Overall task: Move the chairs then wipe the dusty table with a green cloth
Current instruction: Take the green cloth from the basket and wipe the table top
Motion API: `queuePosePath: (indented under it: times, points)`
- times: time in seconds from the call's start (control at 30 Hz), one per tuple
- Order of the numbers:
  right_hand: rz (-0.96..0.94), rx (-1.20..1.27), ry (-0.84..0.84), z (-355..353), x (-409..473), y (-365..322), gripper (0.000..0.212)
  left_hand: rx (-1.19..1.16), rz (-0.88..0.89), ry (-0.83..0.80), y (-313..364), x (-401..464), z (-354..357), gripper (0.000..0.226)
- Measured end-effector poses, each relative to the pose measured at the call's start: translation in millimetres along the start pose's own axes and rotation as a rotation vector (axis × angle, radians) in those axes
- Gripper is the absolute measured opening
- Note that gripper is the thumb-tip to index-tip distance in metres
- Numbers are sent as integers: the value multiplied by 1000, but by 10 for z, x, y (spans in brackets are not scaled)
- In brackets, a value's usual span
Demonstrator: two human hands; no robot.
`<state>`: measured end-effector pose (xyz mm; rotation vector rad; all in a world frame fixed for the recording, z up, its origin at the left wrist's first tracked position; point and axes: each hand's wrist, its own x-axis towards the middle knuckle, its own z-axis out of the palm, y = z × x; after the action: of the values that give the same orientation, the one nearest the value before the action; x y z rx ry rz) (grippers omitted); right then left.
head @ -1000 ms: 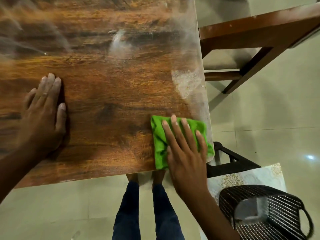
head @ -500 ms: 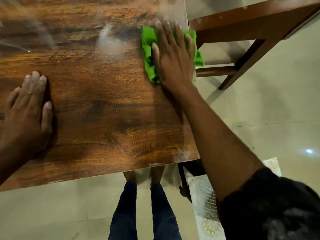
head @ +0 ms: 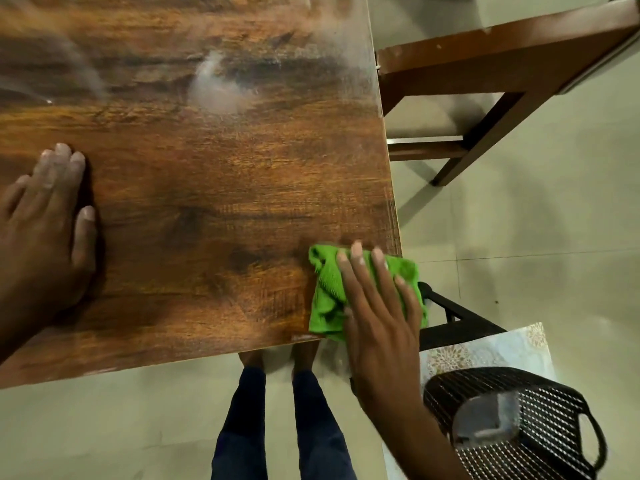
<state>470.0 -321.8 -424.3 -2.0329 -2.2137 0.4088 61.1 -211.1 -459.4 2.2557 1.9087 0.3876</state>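
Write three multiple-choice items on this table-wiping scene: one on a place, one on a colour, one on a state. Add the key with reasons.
1. Where on the table does the cloth lie?
A. near right corner
B. far left corner
C. centre

2. What colour is the cloth?
A. blue
B. green
C. white

3. How does the left hand lie?
A. clenched in a fist
B. gripping the cloth
C. flat on the tabletop

Key: 1 A, the cloth overhangs the near right corner under the right hand. 2 B, it is bright green. 3 C, its fingers are straight on the wood.
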Motion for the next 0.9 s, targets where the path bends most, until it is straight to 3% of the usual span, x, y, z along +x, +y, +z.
queuePosePath:
  times: [0.1,0.23,0.33,0.4,0.43,0.53,0.67,0.9]
  points:
    - [-96,-33,-36,139,-270,-244,77,14,24,-2,56,-6,-18,64]
    - [-253,-42,-78,284,-142,-893,69,-12,-54,-1,84,1,-53,65]
    - [-235,-53,-81,288,-14,-980,75,2,-77,-19,83,7,22,65]
    - [-153,-78,-72,246,-9,-747,78,131,-154,-82,-118,7,93,80]
    - [-89,-89,-56,209,-15,-577,79,171,-179,-61,-97,29,44,102]
    - [62,-73,-14,94,53,-129,71,65,-210,30,455,30,-2,77]
    - [1,-53,27,41,589,42,65,-71,-225,44,1402,88,146,65]
    - [-111,-50,169,-15,2345,-14,59,7,-262,-31,1465,100,235,66]
